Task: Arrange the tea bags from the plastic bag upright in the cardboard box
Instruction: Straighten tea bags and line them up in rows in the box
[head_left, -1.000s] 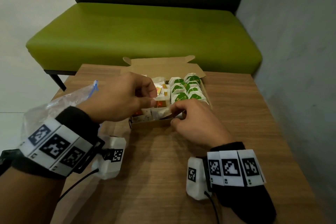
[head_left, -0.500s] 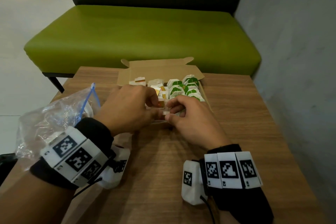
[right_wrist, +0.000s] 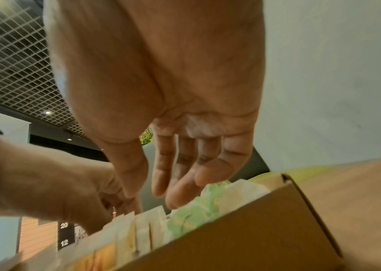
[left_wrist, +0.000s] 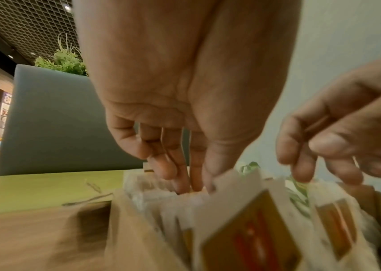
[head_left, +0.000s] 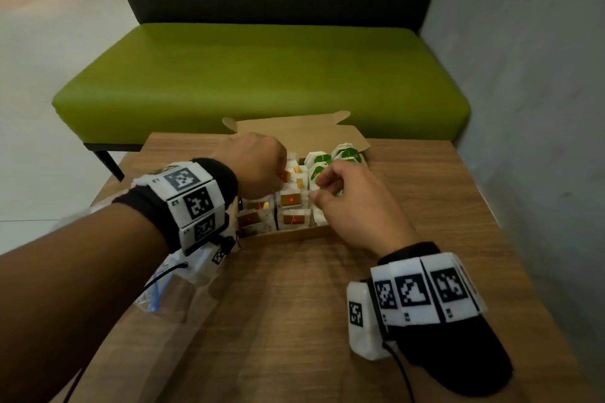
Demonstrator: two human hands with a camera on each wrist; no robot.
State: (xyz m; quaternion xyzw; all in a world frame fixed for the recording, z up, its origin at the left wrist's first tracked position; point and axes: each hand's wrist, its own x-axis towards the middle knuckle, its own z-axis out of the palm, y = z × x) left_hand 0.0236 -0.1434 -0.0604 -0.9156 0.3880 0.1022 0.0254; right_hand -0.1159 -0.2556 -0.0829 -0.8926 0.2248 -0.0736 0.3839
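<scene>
The open cardboard box [head_left: 294,234] sits mid-table, its lid flap folded back. Red-and-gold tea bags [head_left: 289,199] stand upright in its left columns, green-labelled tea bags [head_left: 322,159] in its right ones. My left hand [head_left: 252,170] reaches down into the far left of the box. Its thumb and fingertips [left_wrist: 196,176] close on a red-labelled tea bag [head_left: 288,173], their tips hidden among the bags. My right hand [head_left: 347,196] hovers over the green tea bags [right_wrist: 189,216] with loose fingers [right_wrist: 175,183], holding nothing. The plastic bag [head_left: 157,301] lies under my left forearm.
The wooden table [head_left: 294,321] has bare surface in front of and to the right of the box. A green bench [head_left: 262,82] stands just beyond the far edge. A grey wall [head_left: 523,108] runs along the right side.
Both hands pinched one tea bag at the box's near edge before. Now my left hand has moved to the far left of the box, and my right hand has let go and hovers over the green bags.
</scene>
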